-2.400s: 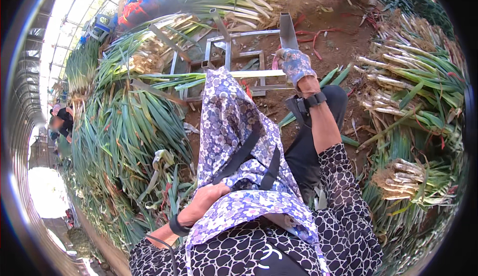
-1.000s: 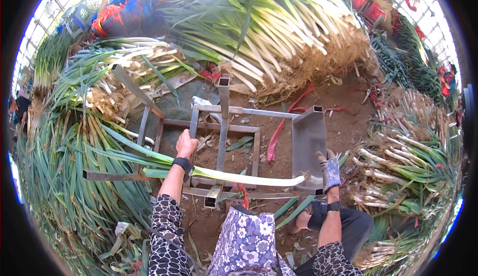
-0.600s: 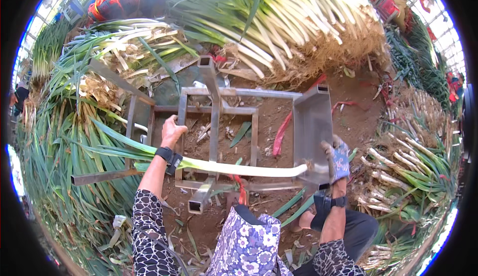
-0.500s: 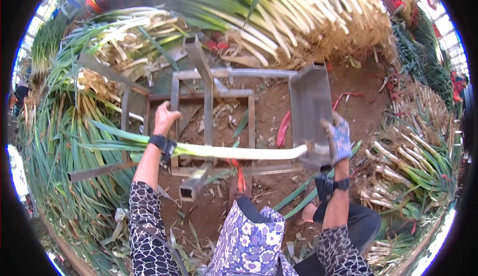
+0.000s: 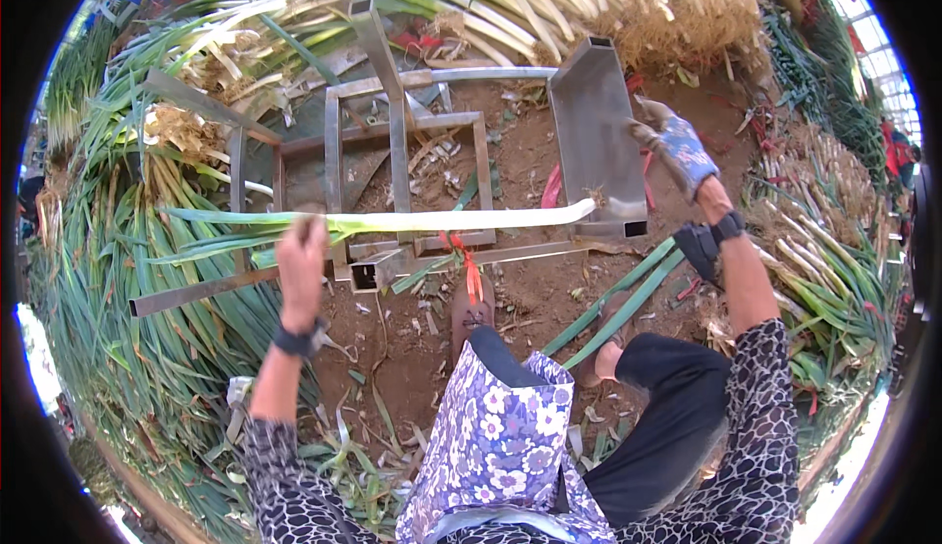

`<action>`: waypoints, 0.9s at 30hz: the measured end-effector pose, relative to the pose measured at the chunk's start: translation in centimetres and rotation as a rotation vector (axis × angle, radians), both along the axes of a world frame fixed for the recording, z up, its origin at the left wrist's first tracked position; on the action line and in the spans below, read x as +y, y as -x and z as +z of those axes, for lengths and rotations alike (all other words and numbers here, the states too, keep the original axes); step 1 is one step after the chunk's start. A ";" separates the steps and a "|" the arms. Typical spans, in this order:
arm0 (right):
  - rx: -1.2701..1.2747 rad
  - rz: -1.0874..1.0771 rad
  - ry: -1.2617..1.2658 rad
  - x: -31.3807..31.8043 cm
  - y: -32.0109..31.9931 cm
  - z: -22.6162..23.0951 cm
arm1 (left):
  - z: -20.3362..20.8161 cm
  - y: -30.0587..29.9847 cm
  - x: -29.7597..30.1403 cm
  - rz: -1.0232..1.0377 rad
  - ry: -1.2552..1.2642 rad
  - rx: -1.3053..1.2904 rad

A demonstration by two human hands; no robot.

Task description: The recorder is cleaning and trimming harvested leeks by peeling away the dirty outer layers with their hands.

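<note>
A single leek [image 5: 461, 220] lies across the metal frame [image 5: 397, 152], its white root end to the right and green leaves to the left. My bare left hand [image 5: 301, 259] is closed around it where the white stalk turns to leaves; the fingers are slightly blurred. My right hand [image 5: 679, 149], in a blue patterned glove with grey fingers, is open, with fingers apart. It holds nothing and hovers beside the right edge of the upright metal plate [image 5: 594, 137]. The leek's root tip rests near the plate's lower edge.
A large leek pile [image 5: 628, 14] with brown roots lies at the back. More leeks [image 5: 196, 250] spread along the left, and a smaller heap [image 5: 814, 259] sits right. Orange string [image 5: 473, 279] hangs from the frame's front bar. Long green leaves [image 5: 628, 299] lie near my foot.
My left hand has drawn back from beyond the leek and closed on it. My right hand has moved away from the plate's lower part, up and to the right. The view has shifted.
</note>
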State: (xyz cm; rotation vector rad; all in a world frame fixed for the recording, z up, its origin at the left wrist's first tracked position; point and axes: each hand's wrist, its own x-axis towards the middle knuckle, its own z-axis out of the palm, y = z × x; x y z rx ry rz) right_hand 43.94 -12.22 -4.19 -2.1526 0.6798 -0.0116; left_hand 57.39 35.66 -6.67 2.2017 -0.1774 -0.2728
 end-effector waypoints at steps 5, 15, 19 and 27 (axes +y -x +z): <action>0.124 0.147 0.542 -6.0 4.5 3.9 | -9.1 18.7 10.9 -0.272 -0.030 0.437; 0.137 0.075 0.530 -10.7 11.8 -3.3 | -6.0 32.3 12.3 -0.467 0.022 1.058; 0.237 -0.003 0.222 -6.2 13.7 -12.7 | -4.8 29.9 10.5 -0.298 -0.057 1.078; 0.053 -0.035 -0.006 -8.4 6.6 -21.9 | -5.4 23.9 5.1 -0.102 -0.181 1.112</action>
